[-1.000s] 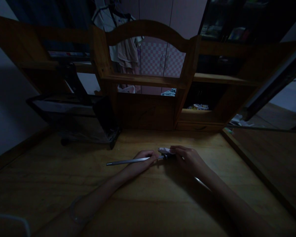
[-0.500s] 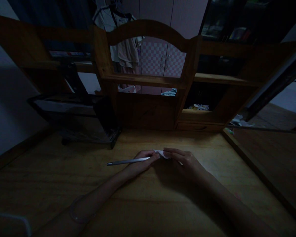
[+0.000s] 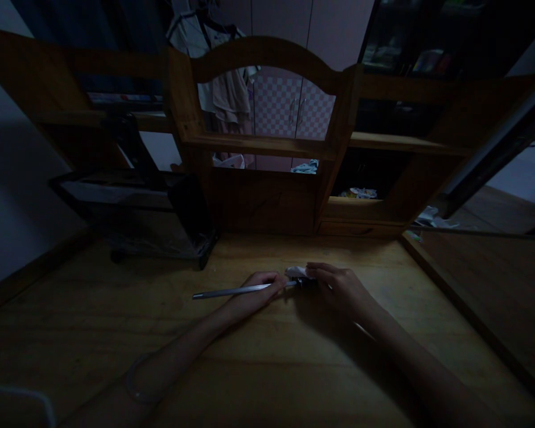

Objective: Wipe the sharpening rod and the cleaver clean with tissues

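Note:
My left hand [image 3: 267, 282] is closed around a thin silver rod [image 3: 236, 290], which lies nearly level and points to the left. Beyond the fingers the rod meets a small dark fitting [image 3: 300, 282], whose exact kind I cannot make out in the dim light. My right hand [image 3: 336, 284] pinches a crumpled white tissue or cloth [image 3: 298, 271] just above the fitting. The right fingers hide the far end of the dark part. Both hands are over the wooden desktop [image 3: 249, 362].
A black-framed holder [image 3: 151, 226] with a raised dark bar stands on the left. Wooden shelving [image 3: 258, 144] with a small drawer [image 3: 361, 229] rises along the back. A pale cord [image 3: 18, 390] lies at the lower left. A raised wooden edge [image 3: 468, 315] borders the right side.
My right hand has moved slightly right and away from the left fingers with the white tissue or cloth. The dark fitting now shows between the hands. The left hand and rod have barely moved.

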Available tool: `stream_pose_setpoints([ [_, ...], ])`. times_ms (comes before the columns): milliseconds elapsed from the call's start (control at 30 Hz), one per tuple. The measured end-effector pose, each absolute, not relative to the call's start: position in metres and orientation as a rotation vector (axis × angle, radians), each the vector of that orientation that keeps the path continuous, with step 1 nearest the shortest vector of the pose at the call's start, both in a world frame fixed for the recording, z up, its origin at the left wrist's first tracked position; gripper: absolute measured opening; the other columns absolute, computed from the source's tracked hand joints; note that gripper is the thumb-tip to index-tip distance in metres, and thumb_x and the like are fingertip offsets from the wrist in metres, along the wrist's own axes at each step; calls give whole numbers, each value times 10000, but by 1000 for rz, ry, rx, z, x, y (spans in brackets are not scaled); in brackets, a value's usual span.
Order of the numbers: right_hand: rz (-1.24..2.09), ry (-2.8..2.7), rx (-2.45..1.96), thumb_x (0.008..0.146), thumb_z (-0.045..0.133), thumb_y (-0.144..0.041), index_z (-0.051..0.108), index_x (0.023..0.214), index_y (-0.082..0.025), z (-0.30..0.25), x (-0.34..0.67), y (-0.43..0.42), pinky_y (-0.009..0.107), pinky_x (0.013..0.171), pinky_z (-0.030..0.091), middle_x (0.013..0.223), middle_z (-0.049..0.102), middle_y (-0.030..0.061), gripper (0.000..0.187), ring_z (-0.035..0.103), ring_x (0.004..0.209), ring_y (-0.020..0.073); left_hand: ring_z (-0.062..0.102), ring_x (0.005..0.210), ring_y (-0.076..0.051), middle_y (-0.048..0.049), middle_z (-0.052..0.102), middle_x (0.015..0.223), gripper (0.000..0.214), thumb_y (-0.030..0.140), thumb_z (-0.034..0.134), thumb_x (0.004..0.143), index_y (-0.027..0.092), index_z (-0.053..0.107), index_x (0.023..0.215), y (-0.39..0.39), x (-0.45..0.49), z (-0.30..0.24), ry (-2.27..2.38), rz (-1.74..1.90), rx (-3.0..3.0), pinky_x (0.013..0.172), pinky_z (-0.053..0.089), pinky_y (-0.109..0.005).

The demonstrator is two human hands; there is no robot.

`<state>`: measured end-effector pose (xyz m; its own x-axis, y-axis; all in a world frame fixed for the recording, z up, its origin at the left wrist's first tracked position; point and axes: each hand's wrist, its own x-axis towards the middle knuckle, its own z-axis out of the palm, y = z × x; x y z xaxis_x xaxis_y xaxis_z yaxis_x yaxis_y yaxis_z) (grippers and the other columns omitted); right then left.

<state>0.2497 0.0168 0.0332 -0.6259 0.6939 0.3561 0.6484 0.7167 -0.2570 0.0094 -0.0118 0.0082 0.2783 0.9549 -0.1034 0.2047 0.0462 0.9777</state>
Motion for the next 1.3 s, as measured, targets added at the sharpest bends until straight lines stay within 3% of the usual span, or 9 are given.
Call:
stream_pose_setpoints([
  [267, -22, -2349, -1079, 930, 407, -93, 539, 1321, -178, 38, 256, 19, 375, 903, 558, 1363, 571, 103, 421, 657, 1078, 233, 334, 489, -83, 56, 409, 547, 391, 524, 517, 853, 176, 491, 677, -12, 9, 12, 1133, 802, 1421, 467, 211, -208],
  [533, 52, -2588, -855, 863, 450, -25, 584, 1268, -139, 36, 238, 5, 398, 917, 557, 1337, 590, 137, 442, 650, 1101, 255, 333, 512, -83, 54, 403, 571, 399, 520, 516, 859, 174, 472, 666, -12, 10, 10, 1117, 843, 1435, 481, 230, -208],
  [733, 195, -2532, -846, 883, 465, -53, 589, 1277, -208, 35, 241, 3, 381, 912, 558, 1353, 582, 105, 441, 672, 1063, 224, 344, 534, -89, 49, 404, 584, 403, 530, 517, 857, 175, 476, 670, -11, 8, 10, 1152, 827, 1469, 491, 244, -210],
  [1300, 184, -2525, -750, 890, 488, -92, 654, 1174, -229, 45, 247, 3, 353, 827, 578, 1227, 675, 75, 356, 710, 949, 197, 384, 592, -109, 41, 417, 600, 412, 537, 508, 862, 177, 491, 660, -9, 7, 9, 1209, 790, 1591, 530, 266, -219],
])
